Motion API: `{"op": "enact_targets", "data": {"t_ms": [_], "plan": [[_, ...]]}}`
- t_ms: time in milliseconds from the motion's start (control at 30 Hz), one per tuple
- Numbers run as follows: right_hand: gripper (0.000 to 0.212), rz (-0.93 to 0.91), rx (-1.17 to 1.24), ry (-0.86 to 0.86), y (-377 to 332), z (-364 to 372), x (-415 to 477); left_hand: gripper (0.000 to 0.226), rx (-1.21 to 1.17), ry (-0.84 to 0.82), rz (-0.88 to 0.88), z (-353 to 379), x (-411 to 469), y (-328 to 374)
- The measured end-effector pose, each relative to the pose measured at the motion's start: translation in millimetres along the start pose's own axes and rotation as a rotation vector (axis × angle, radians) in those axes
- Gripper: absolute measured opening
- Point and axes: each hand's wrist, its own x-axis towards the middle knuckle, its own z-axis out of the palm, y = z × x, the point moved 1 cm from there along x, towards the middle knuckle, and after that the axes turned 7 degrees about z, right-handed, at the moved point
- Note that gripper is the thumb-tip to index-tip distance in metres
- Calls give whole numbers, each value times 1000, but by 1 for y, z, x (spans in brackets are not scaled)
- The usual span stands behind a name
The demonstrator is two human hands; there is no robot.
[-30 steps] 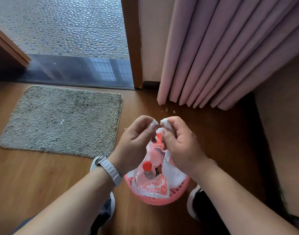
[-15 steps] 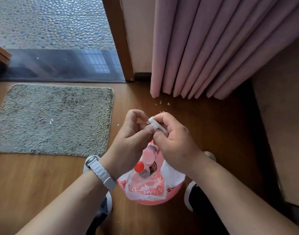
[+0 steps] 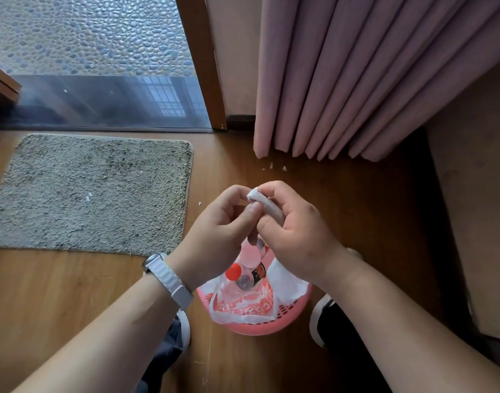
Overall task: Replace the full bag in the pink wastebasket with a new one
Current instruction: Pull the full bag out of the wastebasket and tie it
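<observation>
Since a second ago my hands have drawn together, and the bag handles (image 3: 264, 204), then held apart, now cross as one white strip. Nearest, between my shoes, the pink wastebasket (image 3: 260, 329) stands on the floor with the full bag (image 3: 243, 306) inside, a red-capped bottle (image 3: 237, 275) on top. Above it my left hand (image 3: 220, 231) and right hand (image 3: 297, 231) both pinch the handles, fingers curled, mid-knot. Lifting out and relining remain, I judge. Farther off lie the mat (image 3: 92, 191) and curtain (image 3: 356, 80).

Thin plastic bag (image 3: 244, 304) (glossy), shaggy rug (image 3: 92, 191), smooth wood floor (image 3: 58, 293).
</observation>
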Motion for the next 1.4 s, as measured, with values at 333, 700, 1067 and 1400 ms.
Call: {"op": "enact_targets", "data": {"t_ms": [333, 700, 1067, 1400], "plan": [[24, 9, 34, 0, 3, 3, 2, 33, -131, -13, 8, 11, -8, 12], [10, -43, -9, 14, 1, -2, 0, 7, -95, 79, -27, 9, -4, -3], [5, -201, -173, 101, 6, 3, 1, 20, -61, 220, -23, 4, 0, -5], [3, -156, -139, 137, 10, 4, 0, 12, -176, 143, -56, 3, -5, -4]]}}
